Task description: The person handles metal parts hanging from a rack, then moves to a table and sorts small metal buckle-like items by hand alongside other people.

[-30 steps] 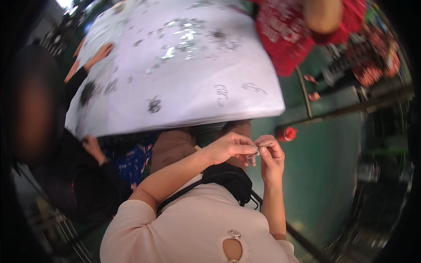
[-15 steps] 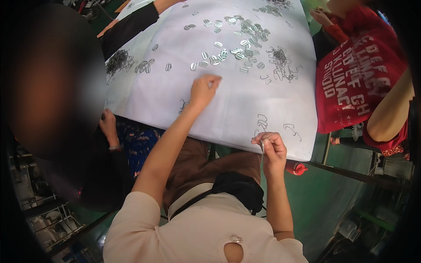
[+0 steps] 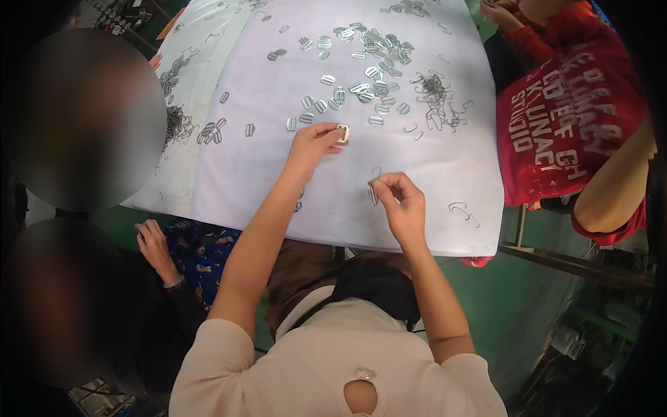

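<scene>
My left hand (image 3: 316, 149) pinches a flat metal slide buckle (image 3: 344, 133) between thumb and fingers, just above the white table. To its right and nearer to me, my right hand (image 3: 403, 201) is closed on thin bent metal wire, a wire hook (image 3: 376, 172) sticking up past the fingertips. A flat metal piece seems to hang below that hook, but its kind is unclear. Beyond my hands lies a scattered heap of shiny slide buckles (image 3: 379, 87). A few dark pieces show partly hidden behind my left forearm.
A tangle of wire hooks (image 3: 434, 90) lies on the white cloth (image 3: 278, 90) at the right, and loose hooks (image 3: 464, 212) rest near the front right. More hooks (image 3: 177, 125) and buckles (image 3: 212, 131) lie left. People sit on both sides, one in a red shirt (image 3: 570, 125).
My left hand has moved slightly and now shows a buckle in its pinch. My right hand has moved up and left from the table's front edge. A dark sleeve at the far left has withdrawn.
</scene>
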`<control>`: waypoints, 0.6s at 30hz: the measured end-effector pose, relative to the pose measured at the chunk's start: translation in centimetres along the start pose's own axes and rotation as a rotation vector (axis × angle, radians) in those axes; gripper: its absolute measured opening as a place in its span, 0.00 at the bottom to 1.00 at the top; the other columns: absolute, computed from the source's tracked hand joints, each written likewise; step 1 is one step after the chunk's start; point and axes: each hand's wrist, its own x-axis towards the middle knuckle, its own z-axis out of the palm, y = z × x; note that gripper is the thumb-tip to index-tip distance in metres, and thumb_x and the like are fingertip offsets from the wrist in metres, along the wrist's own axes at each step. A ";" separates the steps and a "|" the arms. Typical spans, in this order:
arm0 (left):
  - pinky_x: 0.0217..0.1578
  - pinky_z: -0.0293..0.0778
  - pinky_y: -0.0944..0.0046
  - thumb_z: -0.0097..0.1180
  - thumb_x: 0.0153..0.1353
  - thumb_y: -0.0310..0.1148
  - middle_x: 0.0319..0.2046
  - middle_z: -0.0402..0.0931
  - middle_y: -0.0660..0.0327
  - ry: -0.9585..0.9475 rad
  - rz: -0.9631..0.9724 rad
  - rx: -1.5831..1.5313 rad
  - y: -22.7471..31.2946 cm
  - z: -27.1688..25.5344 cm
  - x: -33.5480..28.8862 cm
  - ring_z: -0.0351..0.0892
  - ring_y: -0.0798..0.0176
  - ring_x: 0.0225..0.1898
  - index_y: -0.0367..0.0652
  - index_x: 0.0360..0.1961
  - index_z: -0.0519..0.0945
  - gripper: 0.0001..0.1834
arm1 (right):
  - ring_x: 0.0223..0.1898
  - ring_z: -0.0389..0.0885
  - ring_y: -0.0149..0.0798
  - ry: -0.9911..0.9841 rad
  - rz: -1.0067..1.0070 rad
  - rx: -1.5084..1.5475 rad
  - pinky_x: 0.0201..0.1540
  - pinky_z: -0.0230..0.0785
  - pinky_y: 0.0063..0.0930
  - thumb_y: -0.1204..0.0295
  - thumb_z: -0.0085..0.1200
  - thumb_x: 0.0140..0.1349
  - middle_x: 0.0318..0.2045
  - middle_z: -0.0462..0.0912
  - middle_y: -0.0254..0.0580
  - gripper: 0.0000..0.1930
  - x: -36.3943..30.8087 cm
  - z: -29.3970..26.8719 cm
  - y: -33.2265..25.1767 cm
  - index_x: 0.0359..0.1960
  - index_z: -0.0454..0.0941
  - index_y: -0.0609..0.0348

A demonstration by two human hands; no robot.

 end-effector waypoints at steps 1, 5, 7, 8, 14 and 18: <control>0.39 0.72 0.69 0.52 0.56 0.30 0.34 0.77 0.56 -0.005 -0.040 -0.116 1.1 0.5 -1.7 0.78 0.63 0.35 0.32 0.39 0.75 0.13 | 0.27 0.76 0.27 0.015 -0.016 -0.031 0.33 0.67 0.20 0.75 0.53 0.53 0.22 0.79 0.37 0.06 0.5 0.7 -0.6 0.27 0.73 0.66; 0.41 0.72 0.70 0.51 0.56 0.30 0.34 0.77 0.56 0.043 -0.011 -0.273 2.7 1.1 -5.5 0.77 0.66 0.35 0.31 0.39 0.74 0.13 | 0.27 0.78 0.30 0.009 -0.107 -0.142 0.32 0.68 0.21 0.75 0.54 0.52 0.23 0.79 0.40 0.05 1.8 3.0 -1.1 0.27 0.74 0.65; 0.41 0.72 0.69 0.52 0.56 0.30 0.34 0.77 0.57 0.083 0.048 -0.262 3.1 1.2 -6.5 0.77 0.67 0.35 0.31 0.39 0.75 0.13 | 0.27 0.78 0.32 0.013 -0.128 -0.173 0.31 0.67 0.23 0.75 0.54 0.52 0.23 0.79 0.41 0.05 2.0 3.8 -1.7 0.26 0.74 0.65; 0.42 0.72 0.69 0.52 0.56 0.30 0.34 0.77 0.57 0.102 0.079 -0.254 3.2 1.3 -6.9 0.76 0.68 0.35 0.31 0.39 0.75 0.13 | 0.27 0.78 0.33 0.018 -0.144 -0.203 0.30 0.67 0.23 0.75 0.54 0.52 0.23 0.79 0.41 0.05 1.9 4.0 -1.8 0.26 0.74 0.64; 0.39 0.68 0.74 0.54 0.54 0.27 0.32 0.77 0.59 0.214 0.161 -0.328 4.1 2.3 -7.8 0.74 0.72 0.36 0.32 0.38 0.76 0.11 | 0.27 0.77 0.40 0.072 -0.315 -0.400 0.29 0.66 0.30 0.74 0.54 0.51 0.22 0.78 0.39 0.04 1.5 4.4 -2.2 0.25 0.73 0.60; 0.41 0.68 0.73 0.53 0.55 0.25 0.34 0.77 0.59 0.242 0.206 -0.273 4.0 2.2 -7.8 0.74 0.71 0.38 0.32 0.38 0.76 0.10 | 0.29 0.76 0.41 0.018 -0.400 -0.482 0.33 0.66 0.32 0.73 0.56 0.50 0.26 0.77 0.39 0.06 1.9 4.0 -1.8 0.29 0.73 0.57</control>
